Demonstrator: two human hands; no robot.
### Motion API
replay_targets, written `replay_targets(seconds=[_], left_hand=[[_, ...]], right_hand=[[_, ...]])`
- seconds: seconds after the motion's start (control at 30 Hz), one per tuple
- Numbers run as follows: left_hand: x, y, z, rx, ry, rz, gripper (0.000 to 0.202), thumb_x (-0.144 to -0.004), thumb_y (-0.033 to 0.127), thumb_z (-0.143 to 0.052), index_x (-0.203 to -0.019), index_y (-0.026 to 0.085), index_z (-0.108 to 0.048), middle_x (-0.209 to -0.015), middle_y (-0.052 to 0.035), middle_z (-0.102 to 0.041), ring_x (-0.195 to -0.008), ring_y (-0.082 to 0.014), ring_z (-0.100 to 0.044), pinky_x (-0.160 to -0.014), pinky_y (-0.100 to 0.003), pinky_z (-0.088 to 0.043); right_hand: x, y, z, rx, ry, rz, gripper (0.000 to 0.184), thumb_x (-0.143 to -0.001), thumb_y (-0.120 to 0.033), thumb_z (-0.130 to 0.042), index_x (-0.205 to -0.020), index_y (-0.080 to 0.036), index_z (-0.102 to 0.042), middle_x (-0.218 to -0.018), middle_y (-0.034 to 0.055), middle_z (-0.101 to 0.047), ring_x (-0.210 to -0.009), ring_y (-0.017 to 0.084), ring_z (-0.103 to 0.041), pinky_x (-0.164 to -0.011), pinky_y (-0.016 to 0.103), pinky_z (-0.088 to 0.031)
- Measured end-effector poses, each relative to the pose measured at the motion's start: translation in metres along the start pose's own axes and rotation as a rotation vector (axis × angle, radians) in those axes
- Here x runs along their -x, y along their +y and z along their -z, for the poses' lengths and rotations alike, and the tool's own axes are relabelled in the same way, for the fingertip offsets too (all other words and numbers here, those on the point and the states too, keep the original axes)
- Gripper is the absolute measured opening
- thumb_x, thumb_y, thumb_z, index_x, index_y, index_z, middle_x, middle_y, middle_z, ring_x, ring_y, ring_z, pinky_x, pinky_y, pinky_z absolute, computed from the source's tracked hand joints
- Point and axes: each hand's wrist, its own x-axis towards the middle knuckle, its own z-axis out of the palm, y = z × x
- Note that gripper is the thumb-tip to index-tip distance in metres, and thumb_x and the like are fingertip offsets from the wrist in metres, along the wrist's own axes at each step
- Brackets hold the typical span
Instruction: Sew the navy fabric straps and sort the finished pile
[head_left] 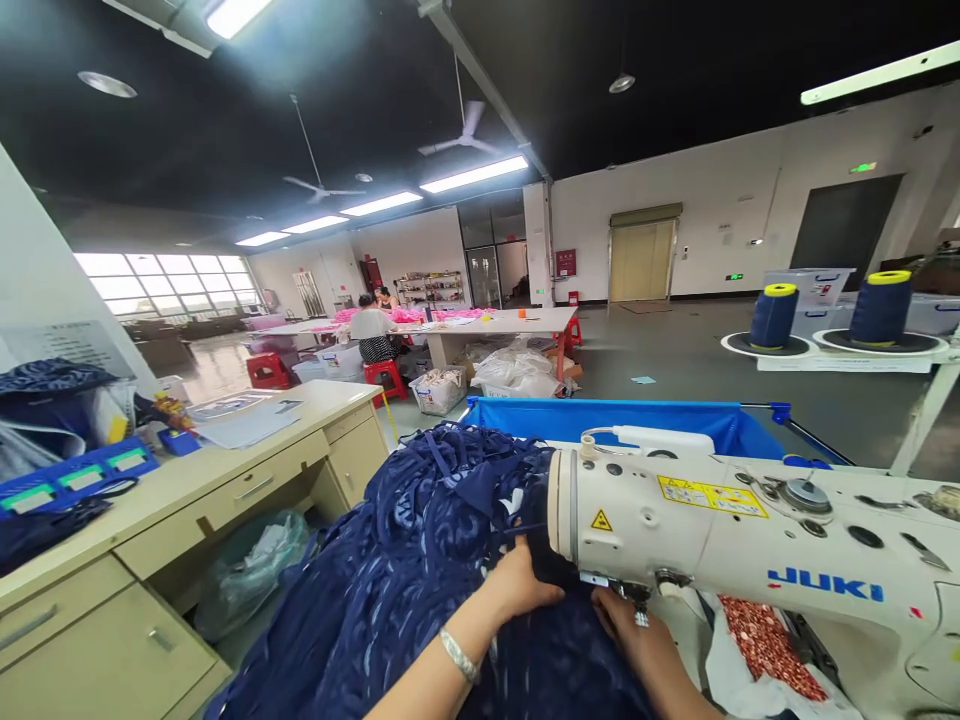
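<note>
A large heap of dark blue fabric [390, 560] with many straps and lighter patterned patches lies left of the white JUKI sewing machine [675, 520] and runs under its head. My left hand [517, 585], a bracelet at its wrist, grips the fabric just left of the machine head. Its thumb points right, and the other fingers are partly hidden in the cloth. Close to the needle area, my right hand [630, 630] has its fingers closed at the fabric's edge, with the fingertips partly hidden. Dark cloth spans the space between both hands.
Blue thread cones [774, 318] stand on a rack at right. Behind the machine hangs a blue cloth bin [600, 420]. A beige desk [300, 420] borders the left side. Sequinned red material [772, 645] lies under the machine arm. A seated person [373, 330] is at a far table.
</note>
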Motion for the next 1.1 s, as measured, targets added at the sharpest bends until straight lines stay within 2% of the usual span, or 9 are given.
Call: replay_targets(seconds=[0.13, 0.3, 0.43, 0.57, 0.7, 0.8, 1.0, 1.1], left_hand=[[0.006, 0.002, 0.0, 0.038, 0.004, -0.002, 0.086, -0.062, 0.026, -0.073, -0.14, 0.011, -0.039, -0.119, -0.0155, -0.067, -0.107, -0.0327, -0.065, -0.094, -0.042, -0.051], [0.01, 0.003, 0.0, 0.103, 0.012, -0.146, 0.062, -0.065, 0.013, -0.064, -0.126, 0.019, -0.056, -0.128, -0.0053, -0.065, -0.117, -0.0253, -0.06, -0.104, -0.034, -0.045], [0.006, -0.005, 0.001, 0.119, -0.011, -0.127, 0.059, -0.067, 0.011, -0.06, -0.126, 0.014, -0.058, -0.121, -0.007, -0.069, -0.112, -0.0254, -0.064, -0.1, -0.034, -0.048], [0.002, -0.016, 0.0, 0.077, -0.007, -0.13, 0.054, -0.071, 0.015, -0.063, -0.125, 0.014, -0.059, -0.13, -0.0095, -0.064, -0.123, -0.0272, -0.057, -0.109, -0.037, -0.041], [-0.002, -0.02, -0.003, 0.017, 0.001, -0.121, 0.064, -0.074, 0.018, -0.065, -0.135, 0.01, -0.047, -0.136, -0.0165, -0.057, -0.128, -0.0294, -0.053, -0.111, -0.04, -0.038], [-0.002, -0.02, -0.003, -0.003, -0.016, -0.131, 0.066, -0.076, 0.02, -0.063, -0.137, 0.007, -0.043, -0.138, -0.0202, -0.055, -0.129, -0.0302, -0.052, -0.112, -0.041, -0.036], [0.001, -0.024, 0.0, 0.018, -0.041, -0.163, 0.062, -0.075, 0.019, -0.062, -0.135, 0.011, -0.046, -0.139, -0.0148, -0.055, -0.134, -0.0256, -0.047, -0.115, -0.036, -0.033], [-0.003, -0.023, -0.001, 0.015, -0.02, -0.155, 0.061, -0.075, 0.019, -0.062, -0.134, 0.01, -0.047, -0.141, -0.0164, -0.053, -0.133, -0.0268, -0.048, -0.114, -0.037, -0.033]], right_hand=[[0.0, 0.002, -0.002, -0.012, 0.043, 0.02, 0.05, -0.093, -0.02, -0.025, -0.09, -0.018, -0.075, -0.071, 0.0096, -0.075, -0.052, 0.025, -0.071, -0.041, 0.029, -0.052], [0.0, 0.0, 0.003, -0.009, 0.014, 0.0, 0.047, -0.092, -0.019, -0.027, -0.089, -0.019, -0.074, -0.07, 0.0068, -0.074, -0.052, 0.024, -0.07, -0.041, 0.028, -0.051], [-0.001, -0.007, 0.011, -0.003, -0.044, -0.034, 0.041, -0.091, -0.017, -0.03, -0.085, -0.021, -0.07, -0.069, 0.003, -0.071, -0.054, 0.022, -0.07, -0.043, 0.027, -0.051], [-0.001, -0.013, 0.015, -0.002, -0.072, -0.059, 0.037, -0.091, -0.016, -0.033, -0.088, -0.021, -0.07, -0.072, 0.0031, -0.072, -0.059, 0.023, -0.071, -0.049, 0.029, -0.054], [-0.002, -0.012, 0.019, 0.007, -0.084, -0.053, 0.036, -0.091, -0.016, -0.036, -0.096, -0.019, -0.072, -0.08, 0.0062, -0.075, -0.063, 0.024, -0.072, -0.052, 0.031, -0.056], [-0.002, -0.009, 0.022, 0.031, -0.086, -0.047, 0.037, -0.09, -0.015, -0.037, -0.095, -0.019, -0.074, -0.074, 0.007, -0.074, -0.06, 0.027, -0.072, -0.051, 0.034, -0.057], [-0.004, -0.009, 0.028, 0.07, -0.085, -0.033, 0.037, -0.087, -0.013, -0.043, -0.105, -0.02, -0.075, -0.085, 0.0105, -0.077, -0.065, 0.03, -0.074, -0.055, 0.037, -0.06], [-0.006, -0.011, 0.03, 0.089, -0.096, -0.007, 0.034, -0.086, -0.012, -0.047, -0.1, -0.023, -0.076, -0.091, 0.0093, -0.078, -0.068, 0.028, -0.075, -0.055, 0.033, -0.059]])
